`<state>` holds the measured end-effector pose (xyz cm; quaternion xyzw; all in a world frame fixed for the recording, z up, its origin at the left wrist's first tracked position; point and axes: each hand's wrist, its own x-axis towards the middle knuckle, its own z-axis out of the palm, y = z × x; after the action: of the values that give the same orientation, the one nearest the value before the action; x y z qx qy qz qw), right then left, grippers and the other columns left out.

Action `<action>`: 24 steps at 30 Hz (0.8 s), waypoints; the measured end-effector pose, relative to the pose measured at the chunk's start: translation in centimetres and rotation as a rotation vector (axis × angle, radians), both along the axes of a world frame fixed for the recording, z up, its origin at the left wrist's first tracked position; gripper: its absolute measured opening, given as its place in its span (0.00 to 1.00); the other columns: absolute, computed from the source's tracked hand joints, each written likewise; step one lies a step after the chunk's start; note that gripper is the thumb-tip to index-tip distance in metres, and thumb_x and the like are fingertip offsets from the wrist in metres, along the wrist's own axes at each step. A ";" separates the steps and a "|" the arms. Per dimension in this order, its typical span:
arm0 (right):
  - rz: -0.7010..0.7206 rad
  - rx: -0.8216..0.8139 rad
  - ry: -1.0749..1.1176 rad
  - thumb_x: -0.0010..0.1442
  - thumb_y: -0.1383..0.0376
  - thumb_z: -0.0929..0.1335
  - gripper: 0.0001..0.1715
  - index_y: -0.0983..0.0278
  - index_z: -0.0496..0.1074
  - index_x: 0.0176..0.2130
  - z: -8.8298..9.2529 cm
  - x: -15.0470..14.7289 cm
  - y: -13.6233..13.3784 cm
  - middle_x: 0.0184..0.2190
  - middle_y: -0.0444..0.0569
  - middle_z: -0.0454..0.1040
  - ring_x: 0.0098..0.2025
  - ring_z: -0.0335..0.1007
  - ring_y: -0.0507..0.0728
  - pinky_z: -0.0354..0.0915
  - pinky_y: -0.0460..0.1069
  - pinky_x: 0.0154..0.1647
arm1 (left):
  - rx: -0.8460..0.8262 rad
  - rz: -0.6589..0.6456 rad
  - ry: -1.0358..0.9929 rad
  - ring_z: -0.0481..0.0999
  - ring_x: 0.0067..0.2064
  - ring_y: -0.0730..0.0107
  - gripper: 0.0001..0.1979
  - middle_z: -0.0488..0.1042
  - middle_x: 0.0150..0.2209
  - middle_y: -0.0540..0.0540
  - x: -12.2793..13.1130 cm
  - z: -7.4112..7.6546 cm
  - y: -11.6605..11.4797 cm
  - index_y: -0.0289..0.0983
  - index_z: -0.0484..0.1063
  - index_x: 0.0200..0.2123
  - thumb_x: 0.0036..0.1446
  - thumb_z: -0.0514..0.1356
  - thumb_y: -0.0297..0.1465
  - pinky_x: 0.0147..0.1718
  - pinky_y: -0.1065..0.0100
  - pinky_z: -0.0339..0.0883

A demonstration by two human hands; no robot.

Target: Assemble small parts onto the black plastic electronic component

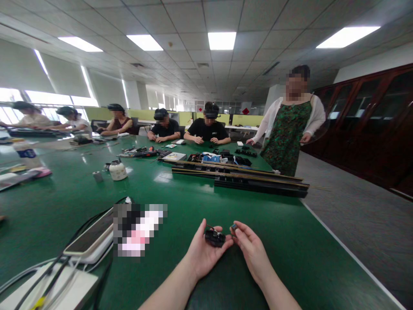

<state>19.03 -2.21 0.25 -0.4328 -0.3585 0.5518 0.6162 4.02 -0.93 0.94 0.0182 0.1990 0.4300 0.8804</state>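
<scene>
My left hand [204, 252] lies palm up over the green table [180, 202] and cradles a small black plastic part [214, 237] in its curled fingers. Just to its right, my right hand [251, 247] pinches a tiny dark piece [233, 226] between thumb and fingertips, close to the black part's right end. Both forearms come in from the bottom edge.
A phone [90, 237] with cables and a white box [61, 288] lie at the near left. Long black rails [245, 178] with brass rods cross the table's middle. A white pot [118, 170] stands left. Several seated people work at the far end; one person [288, 125] stands at the right.
</scene>
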 end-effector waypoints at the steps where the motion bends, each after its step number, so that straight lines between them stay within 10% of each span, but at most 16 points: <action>1: -0.006 -0.014 0.028 0.41 0.55 0.74 0.24 0.62 0.72 0.39 0.0 0.0 0.0 0.36 0.49 0.76 0.44 0.70 0.59 0.63 0.53 0.47 | 0.001 0.003 -0.008 0.70 0.47 0.49 0.22 0.71 0.37 0.32 0.0 0.0 0.0 0.28 0.68 0.30 0.55 0.53 0.45 0.40 0.60 0.70; 24: 0.006 -0.121 0.430 0.40 0.63 0.75 0.17 0.60 0.73 0.34 0.7 0.9 0.2 0.30 0.42 0.77 0.34 0.71 0.50 0.66 0.45 0.36 | 0.054 -0.109 0.052 0.75 0.31 0.60 0.21 0.73 0.33 0.38 -0.3 0.2 0.0 0.37 0.68 0.37 0.54 0.51 0.49 0.25 0.69 0.66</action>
<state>19.98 -2.01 0.93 -0.3402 -0.1867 0.6537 0.6497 3.71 -0.93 1.09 0.0641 0.2086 0.3861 0.8963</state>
